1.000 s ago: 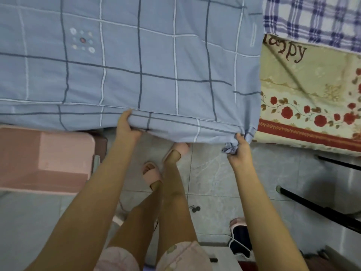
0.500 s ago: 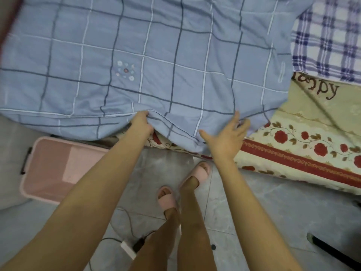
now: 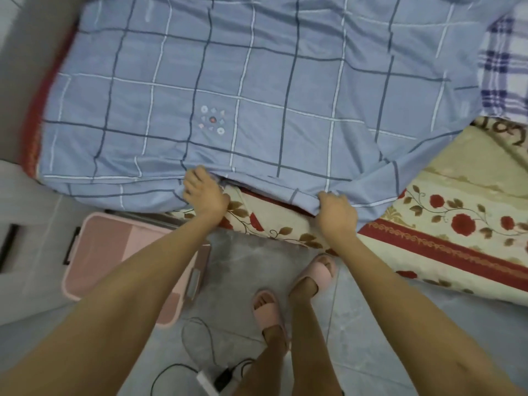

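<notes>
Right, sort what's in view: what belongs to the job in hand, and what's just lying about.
In the job: light blue checked fabric duvet cover, its near edge gripped by the left hand and right hand.

Lying about: cream floral bedspread with red roses, pink plastic storage box, purple plaid cloth, black cable with plug, pink slippers.

Blue checked cotton duvet cover (image 3: 257, 90): spread flat over bed, near hem gripped by left hand (image 3: 204, 192) and right hand (image 3: 337, 211). Cream floral-print bedsheet with red border (image 3: 445, 224): beneath cover, exposed at right. Pink plastic storage box (image 3: 114, 252): on grey tiled floor (image 3: 357, 338), beside bed. Pink slippers (image 3: 288, 292): on feet.
</notes>
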Tool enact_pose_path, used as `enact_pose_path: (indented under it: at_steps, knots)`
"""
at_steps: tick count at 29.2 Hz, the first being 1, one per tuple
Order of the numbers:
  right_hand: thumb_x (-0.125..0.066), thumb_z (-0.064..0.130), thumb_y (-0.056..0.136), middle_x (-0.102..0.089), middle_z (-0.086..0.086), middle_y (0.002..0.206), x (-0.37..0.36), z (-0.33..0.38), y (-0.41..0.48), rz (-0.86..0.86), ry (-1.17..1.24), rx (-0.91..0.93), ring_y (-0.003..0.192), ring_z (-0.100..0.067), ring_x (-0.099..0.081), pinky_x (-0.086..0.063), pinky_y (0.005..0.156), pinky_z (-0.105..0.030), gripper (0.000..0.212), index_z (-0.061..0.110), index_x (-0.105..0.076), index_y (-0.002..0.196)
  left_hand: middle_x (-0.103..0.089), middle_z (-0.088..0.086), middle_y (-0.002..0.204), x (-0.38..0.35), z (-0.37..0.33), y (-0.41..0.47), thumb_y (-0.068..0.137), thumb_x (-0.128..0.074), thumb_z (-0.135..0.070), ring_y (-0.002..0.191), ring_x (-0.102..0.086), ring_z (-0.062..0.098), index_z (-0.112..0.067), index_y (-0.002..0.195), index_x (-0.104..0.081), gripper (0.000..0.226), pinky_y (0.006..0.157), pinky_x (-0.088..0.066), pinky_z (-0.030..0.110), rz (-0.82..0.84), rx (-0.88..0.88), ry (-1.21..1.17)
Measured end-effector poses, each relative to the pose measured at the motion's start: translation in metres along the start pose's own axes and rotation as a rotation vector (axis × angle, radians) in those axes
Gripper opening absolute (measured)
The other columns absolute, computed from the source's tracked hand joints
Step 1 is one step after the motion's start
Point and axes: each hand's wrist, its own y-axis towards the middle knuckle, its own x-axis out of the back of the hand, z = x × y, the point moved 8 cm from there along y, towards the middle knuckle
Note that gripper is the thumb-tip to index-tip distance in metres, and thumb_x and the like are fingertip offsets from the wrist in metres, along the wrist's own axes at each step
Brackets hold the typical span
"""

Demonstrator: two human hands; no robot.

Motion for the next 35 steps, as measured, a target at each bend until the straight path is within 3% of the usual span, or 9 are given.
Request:
enact_pose_path:
  at_steps: [3, 6, 9, 14, 19, 24, 28, 31, 35]
  knots:
    - [-0.056, -0.001, 0.079, -0.063, -0.018, 0.098, 0.011, -0.01, -0.001, -0.052, -0.059, 0.106, 0.102, -0.034, -0.055, -0.046, 0.066, -0.038, 0.024, 0.004, -0.06, 0.103, -0.013, 0.016, 0.153, -0.003, 0.018, 0.029, 0.085, -0.052, 0.0, 0.141, -0.012, 0.032, -0.015, 0.142, -0.024, 0.065, 0.108, -0.02, 0.053, 0.001, 0.006, 0.11]
    - [-0.072, -0.008, 0.062, -0.062, -0.02, 0.066, 0.013, -0.021, -0.015, -0.051, -0.209, 0.221, 0.067, -0.036, -0.062, -0.049, 0.045, -0.037, 0.024, 0.001, -0.062, 0.082, -0.031, 0.014, 0.146, -0.017, 0.027, 0.054, 0.085, -0.051, 0.001, 0.138, -0.024, 0.029, -0.016, 0.134, -0.039, 0.053, 0.111, -0.014, 0.059, 0.098, -0.101, 0.291]
    - [-0.05, 0.006, 0.09, -0.066, -0.014, 0.102, -0.001, -0.056, -0.026, 0.16, -0.43, 0.129, 0.1, -0.031, -0.059, -0.046, 0.07, -0.034, 0.025, 0.009, -0.054, 0.114, -0.053, 0.018, 0.121, -0.014, 0.012, 0.061, 0.087, -0.048, 0.0, 0.112, -0.05, 0.035, -0.005, 0.121, -0.047, 0.034, 0.099, -0.035, 0.046, 0.08, -0.349, 0.417]
    - [-0.04, 0.008, 0.095, -0.04, -0.011, 0.139, 0.002, -0.072, -0.042, 0.212, -0.512, 0.069, 0.125, -0.03, -0.041, -0.042, 0.094, -0.037, 0.036, 0.004, -0.054, 0.128, -0.057, 0.013, 0.114, -0.004, 0.007, 0.039, 0.091, -0.047, -0.016, 0.105, -0.053, 0.032, -0.008, 0.125, -0.042, 0.035, 0.082, -0.041, 0.037, 0.16, -0.664, 0.686]
    - [-0.041, 0.006, 0.095, -0.057, -0.008, 0.129, -0.005, -0.067, -0.068, 0.375, -0.624, 0.079, 0.119, -0.024, -0.053, -0.048, 0.094, -0.034, 0.034, 0.01, -0.058, 0.124, -0.058, 0.005, 0.116, 0.002, 0.041, 0.013, 0.069, -0.065, -0.069, 0.106, -0.057, 0.026, -0.019, 0.126, -0.037, 0.081, 0.081, -0.044, 0.034, 0.376, -0.73, 0.851]
    - [-0.041, 0.009, 0.096, -0.059, -0.001, 0.127, -0.015, -0.067, -0.131, 0.541, -0.702, 0.055, 0.115, -0.021, -0.058, -0.047, 0.086, -0.031, 0.036, 0.022, -0.052, 0.128, -0.057, 0.005, 0.119, 0.008, 0.07, -0.044, 0.096, -0.041, -0.011, 0.108, -0.059, 0.024, -0.015, 0.13, -0.04, 0.035, 0.08, -0.048, 0.033, 0.395, -0.837, 0.986]
    - [-0.043, 0.01, 0.096, -0.062, 0.001, 0.121, -0.02, -0.089, -0.175, 0.568, -0.704, -0.061, 0.111, -0.018, -0.06, -0.047, 0.08, -0.029, 0.033, 0.022, -0.059, 0.122, -0.058, 0.006, 0.115, 0.007, 0.091, -0.092, 0.093, -0.046, -0.008, 0.104, -0.06, 0.024, -0.014, 0.124, -0.044, 0.032, 0.073, -0.048, 0.032, 0.396, -0.92, 0.936]
    - [-0.042, 0.012, 0.096, -0.062, 0.0, 0.122, -0.043, -0.097, -0.207, 0.618, -0.623, -0.08, 0.111, -0.02, -0.059, -0.047, 0.085, -0.032, 0.032, 0.022, -0.059, 0.121, -0.066, 0.013, 0.08, 0.003, 0.093, -0.118, 0.069, -0.077, -0.003, 0.072, -0.067, 0.029, -0.007, 0.09, -0.063, 0.025, 0.057, -0.053, 0.032, 0.34, -0.933, 0.798]
    - [-0.044, 0.015, 0.095, -0.061, -0.002, 0.123, -0.079, -0.104, -0.238, 0.692, -0.554, -0.119, 0.112, -0.021, -0.059, -0.048, 0.086, -0.032, 0.03, 0.021, -0.058, 0.121, -0.062, 0.003, 0.113, -0.014, 0.109, -0.13, 0.093, -0.05, -0.009, 0.107, -0.061, 0.023, -0.016, 0.114, -0.056, 0.023, 0.08, -0.048, 0.033, 0.48, -0.765, 0.952]
